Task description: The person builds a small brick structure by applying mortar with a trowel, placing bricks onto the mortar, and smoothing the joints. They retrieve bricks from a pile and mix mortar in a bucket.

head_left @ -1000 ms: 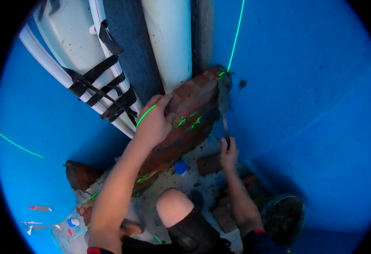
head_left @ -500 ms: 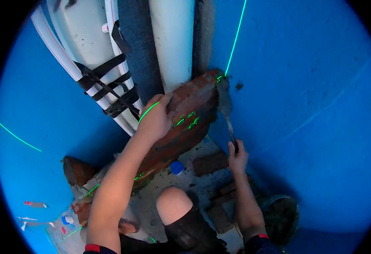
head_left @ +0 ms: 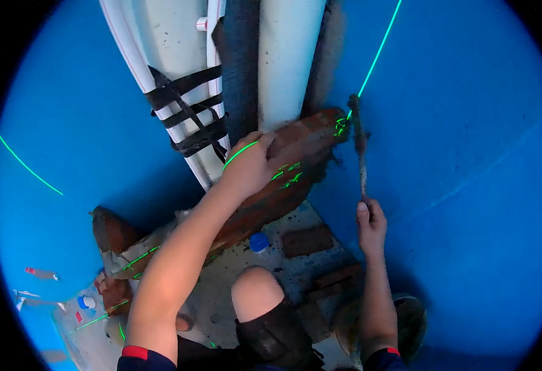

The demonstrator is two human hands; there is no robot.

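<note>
A low brick wall point(head_left: 283, 191), smeared with grey mortar, runs diagonally up to the blue wall at the right. On its top course, beside the white pipe, my left hand point(head_left: 249, 164) grips a brick point(head_left: 286, 145) with curled fingers, partly hidden by the hand itself. My right hand point(head_left: 371, 226) is closed around the handle of a trowel point(head_left: 360, 133). The trowel's mortar-coated blade points up, seen nearly edge-on, just right of the wall's far end and next to the blue wall. Ragged mortar hangs from that end of the bricks.
A thick white pipe point(head_left: 289, 62) rises behind the bricks, with thinner white pipes point(head_left: 125, 46) bound in black straps to its left. Loose bricks point(head_left: 308, 241), a blue cap point(head_left: 259, 242) and a bucket point(head_left: 410, 321) stand on the floor. Green laser lines point(head_left: 379, 49) cross the walls.
My right hand has lifted the trowel off the brick end and out to the right, its blade now turned edge-on. My left hand stays at the bricks. The view has shifted.
</note>
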